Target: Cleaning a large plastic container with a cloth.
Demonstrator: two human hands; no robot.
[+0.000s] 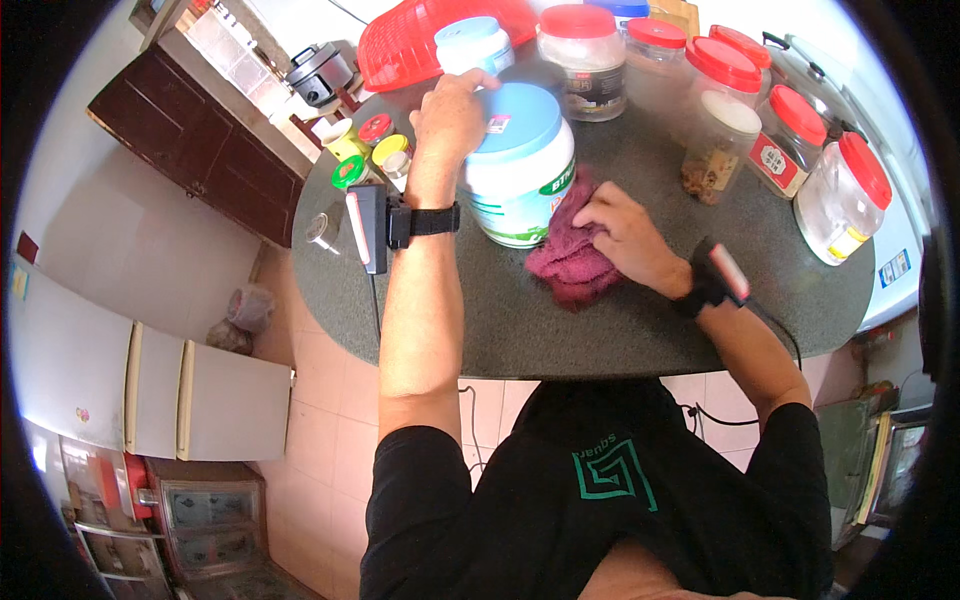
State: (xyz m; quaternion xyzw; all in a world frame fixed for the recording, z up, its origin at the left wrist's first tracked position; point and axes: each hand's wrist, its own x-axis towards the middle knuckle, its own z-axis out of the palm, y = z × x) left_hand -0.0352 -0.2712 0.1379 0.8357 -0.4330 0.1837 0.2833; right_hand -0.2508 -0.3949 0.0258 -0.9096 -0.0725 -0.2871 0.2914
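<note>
A large white plastic tub [517,199] with a blue lid [529,112] stands on the round dark table [390,300]. My left hand [454,112] rests at the left edge of that lid, its fingers bent over the rim. My right hand [630,232] has its fingers on a crumpled maroon cloth [574,262], which lies bunched against the tub's lower right side. Part of the cloth is hidden under the fingers. Both wrists wear black straps with small devices.
Several red-lidded clear jars [844,202] stand along the right and back of the table. A smaller blue-lidded tub [472,45] and a red plastic basket [405,49] are behind. Small jars with green [349,171] and yellow lids and a yellow cup [343,140] stand at the left.
</note>
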